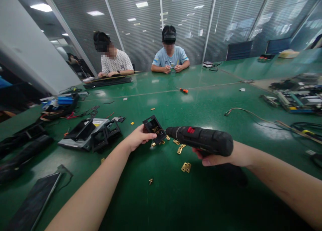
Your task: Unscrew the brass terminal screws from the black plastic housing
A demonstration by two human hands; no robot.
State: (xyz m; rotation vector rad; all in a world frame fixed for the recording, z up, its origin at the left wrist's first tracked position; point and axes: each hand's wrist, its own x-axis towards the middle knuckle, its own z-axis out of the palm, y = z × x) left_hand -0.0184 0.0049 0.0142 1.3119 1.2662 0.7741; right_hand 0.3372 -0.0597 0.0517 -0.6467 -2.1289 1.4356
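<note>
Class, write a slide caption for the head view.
Left hand holding a black housing, right hand pointing a drill at it, brass plates on the green table.

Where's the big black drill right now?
The black drill is in the right hand, just right of the middle of the head view, pointing at the black box in the left hand.

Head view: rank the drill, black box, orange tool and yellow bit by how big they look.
Largest to smallest, as seen:
1. drill
2. black box
3. orange tool, farther off, so its true size is unsure
4. yellow bit
</note>
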